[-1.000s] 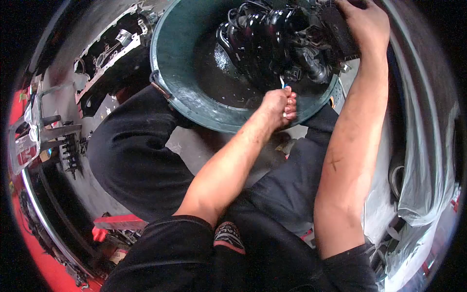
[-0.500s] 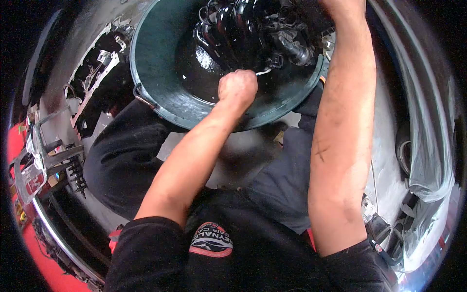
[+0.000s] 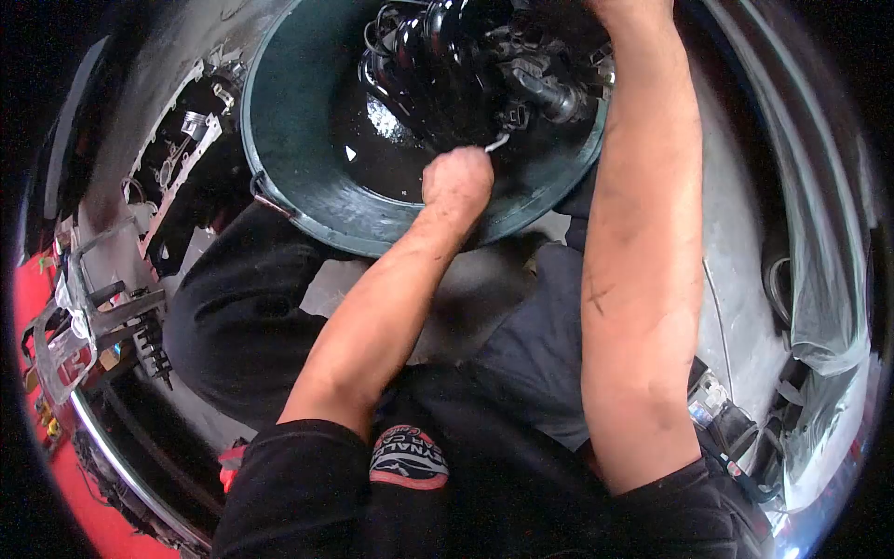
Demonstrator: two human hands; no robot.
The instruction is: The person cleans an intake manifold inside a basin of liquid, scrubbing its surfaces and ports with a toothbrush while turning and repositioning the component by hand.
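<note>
A black intake manifold (image 3: 424, 56) with curved runners and a hose-like fitting (image 3: 549, 98) sits in a large dark green tub (image 3: 289, 121). Dark, glossy liquid (image 3: 372, 158) lies in the bottom of the tub. My left hand (image 3: 458, 182) is over the near side, fingers closed around a slim tool (image 3: 499, 143). Only the tool's pale, bent metallic end shows, close to the manifold's lower edge. My right hand (image 3: 638, 7) reaches to the far right of the tub. The frame's top edge cuts it off, so its fingers are hidden.
The tub stands between my knees, its wire handle (image 3: 270, 196) hanging at the left. An engine block with a piston (image 3: 194, 126) lies at far left, near a metal bracket and spring. Clear plastic sheeting (image 3: 824, 307) hangs on the right.
The tool's end has tilted upward as my left hand turned slightly, now a little blurred. The whole view has shifted, with the tub and right arm appearing further left.
</note>
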